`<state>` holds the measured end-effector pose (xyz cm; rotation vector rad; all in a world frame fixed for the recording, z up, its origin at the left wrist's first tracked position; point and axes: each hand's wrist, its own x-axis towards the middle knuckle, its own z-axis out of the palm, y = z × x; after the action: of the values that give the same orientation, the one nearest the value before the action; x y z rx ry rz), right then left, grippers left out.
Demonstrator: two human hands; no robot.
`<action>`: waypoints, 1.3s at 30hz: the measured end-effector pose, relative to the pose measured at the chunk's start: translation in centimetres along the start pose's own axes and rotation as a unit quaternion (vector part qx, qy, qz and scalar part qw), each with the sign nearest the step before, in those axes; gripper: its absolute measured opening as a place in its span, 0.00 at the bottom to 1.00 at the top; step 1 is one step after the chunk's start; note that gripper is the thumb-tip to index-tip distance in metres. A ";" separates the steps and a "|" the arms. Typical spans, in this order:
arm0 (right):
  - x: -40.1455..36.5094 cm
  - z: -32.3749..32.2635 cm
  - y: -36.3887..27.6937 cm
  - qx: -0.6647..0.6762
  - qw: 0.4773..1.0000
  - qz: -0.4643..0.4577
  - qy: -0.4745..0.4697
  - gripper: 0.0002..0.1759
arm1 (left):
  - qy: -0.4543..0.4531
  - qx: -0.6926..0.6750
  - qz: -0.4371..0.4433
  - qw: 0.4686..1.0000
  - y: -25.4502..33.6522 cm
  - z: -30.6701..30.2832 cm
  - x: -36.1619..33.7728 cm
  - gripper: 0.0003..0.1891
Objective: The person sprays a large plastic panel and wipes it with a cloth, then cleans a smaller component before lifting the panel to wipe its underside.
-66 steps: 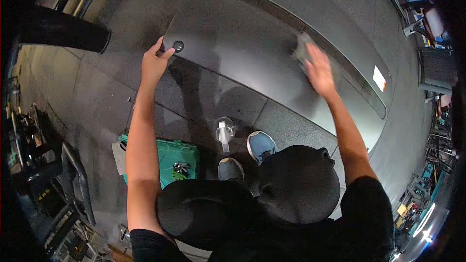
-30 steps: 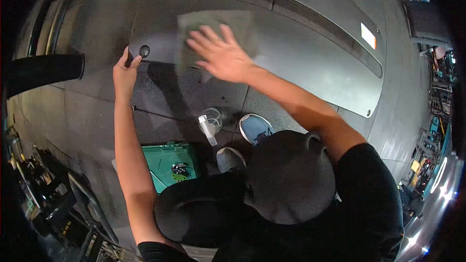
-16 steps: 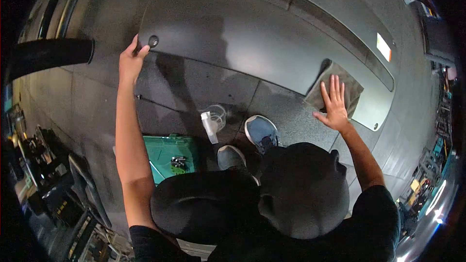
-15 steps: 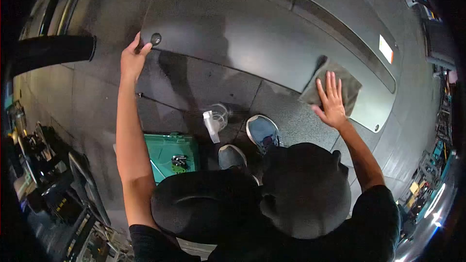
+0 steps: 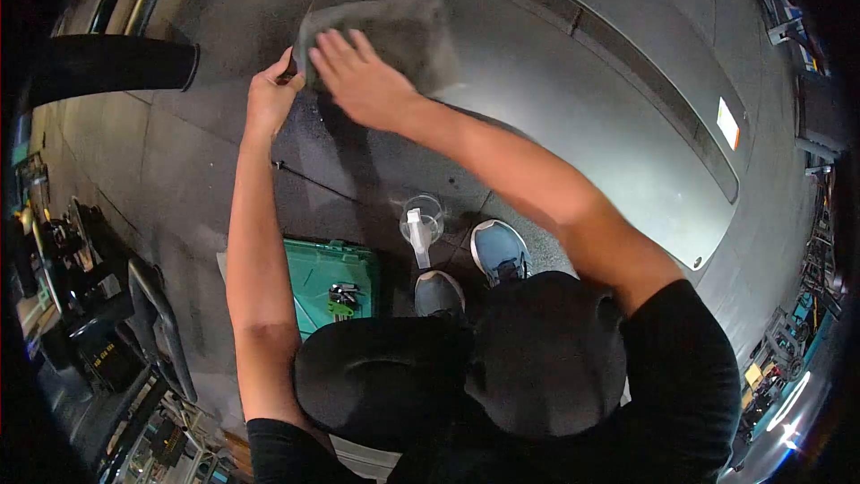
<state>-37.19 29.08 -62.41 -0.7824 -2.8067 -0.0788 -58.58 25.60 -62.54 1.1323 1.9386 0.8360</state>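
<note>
A long grey panel point(image 5: 573, 125) with a dark recessed slot lies over the floor in front of me. My left hand point(image 5: 273, 99) pinches its left end, thumb on one side and fingers on the other. Just beside it, my right hand point(image 5: 367, 85) lies flat with fingers stretched over a grey-brown cloth point(image 5: 412, 31), which is spread on the panel and blurred by motion. The cloth covers the panel's left corner and its round hole. Another round hole point(image 5: 698, 262) shows at the panel's right corner.
By my shoes point(image 5: 499, 249) a white-handled sprayer point(image 5: 419, 237) stands on the dark tiles. A green case point(image 5: 313, 278) with small metal parts sits to the left. A black padded bar point(image 5: 116, 72) juts in at left. Equipment lines both sides.
My right hand has swept the cloth from the panel's right end to its left end, beside my left hand. The left hand keeps its grip at the left end.
</note>
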 end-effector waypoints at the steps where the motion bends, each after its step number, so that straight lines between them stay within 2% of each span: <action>1: 1.5 0.4 -0.7 -0.002 1.000 0.003 0.001 0.43 | 0.003 0.015 0.019 1.000 0.0 -0.2 0.2 0.26; 5: 1.1 0.4 -1.3 -0.047 0.998 0.016 0.032 0.38 | -0.015 0.001 0.005 1.000 0.0 0.0 -0.1 0.27; 7: -1.4 -0.8 -0.5 -0.063 0.997 0.019 0.038 0.36 | 0.033 -0.061 0.015 0.997 -0.9 1.1 0.2 0.26; 8: -3.8 -1.7 0.2 -0.041 0.999 0.014 0.014 0.37 | 0.025 -0.061 0.016 0.998 -1.0 1.4 0.1 0.26; 10: -9.2 -3.3 1.3 -0.029 0.998 0.026 -0.039 0.41 | 0.034 -0.096 -0.043 0.994 0.4 1.7 -0.6 0.26; 11: -12.7 -3.7 2.1 -0.041 0.996 0.040 -0.065 0.43 | 0.038 -0.090 -0.028 0.995 0.1 1.7 -0.4 0.26; 12: -20.3 -4.5 3.6 -0.010 0.987 0.117 -0.111 0.47 | 0.032 -0.095 -0.023 0.995 0.5 2.1 -0.6 0.26; 13: -23.9 -6.4 4.6 0.058 0.977 0.175 -0.107 0.48 | 0.030 -0.082 -0.019 0.996 0.9 1.8 -0.9 0.26; 14: -27.7 -8.6 5.6 0.037 0.964 0.218 -0.147 0.49 | 0.029 -0.069 -0.016 0.997 1.1 1.7 -1.0 0.26; 15: -33.1 -9.1 6.4 0.009 0.958 0.261 -0.117 0.50 | 0.034 -0.057 -0.020 0.998 0.9 1.6 -0.8 0.26; 16: -37.9 -10.2 7.4 -0.009 0.945 0.299 -0.133 0.52 | 0.034 -0.059 -0.020 0.997 0.7 1.5 -0.7 0.26; 19: -51.0 -13.0 9.9 -0.065 0.931 0.339 -0.118 0.52 | 0.018 -0.085 -0.015 0.996 1.2 1.6 -1.0 0.27; 21: -53.3 -13.9 10.0 -0.078 0.925 0.358 -0.101 0.52 | 0.019 -0.075 -0.060 0.995 2.2 1.5 -1.2 0.27; 23: -53.4 -13.9 10.4 -0.044 0.906 0.410 -0.098 0.48 | 0.020 -0.083 -0.062 0.994 1.9 1.6 -0.9 0.27; 26: -49.4 -12.8 12.1 -0.017 0.908 0.410 -0.082 0.44 | 0.019 -0.083 -0.066 0.994 1.6 1.3 -0.8 0.27; 28: -45.1 -12.1 14.4 -0.021 0.923 0.371 -0.097 0.42 | 0.018 -0.076 -0.063 0.995 1.3 1.0 -0.6 0.27; 30: -38.6 -10.9 16.8 0.001 0.932 0.348 -0.101 0.40 | 0.000 -0.104 -0.043 0.994 0.5 1.1 -0.2 0.26; 32: -31.9 -8.1 19.2 0.000 0.954 0.293 -0.055 0.37 | 0.008 -0.084 -0.042 0.996 0.6 1.0 -0.3 0.27; 34: -23.9 -6.7 20.7 0.093 0.937 0.327 -0.081 0.33 | 0.008 -0.068 -0.029 0.997 0.5 1.0 -0.3 0.27; 36: -17.3 -4.3 21.8 0.119 0.954 0.269 -0.050 0.28 | 0.030 -0.083 -0.040 0.995 1.2 1.0 -1.0 0.26; 38: -11.4 -1.9 21.4 0.120 0.973 0.193 0.044 0.22 | 0.014 -0.131 -0.010 0.991 -0.2 1.2 -0.2 0.26; 39: -8.3 -1.4 20.7 0.118 0.975 0.186 0.036 0.21 | 0.007 -0.104 0.012 0.994 -0.8 1.0 0.0 0.27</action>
<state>-19.30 42.43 -63.19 -1.1972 -2.4910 0.2789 -58.12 25.43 -63.72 1.0295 1.8036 1.0355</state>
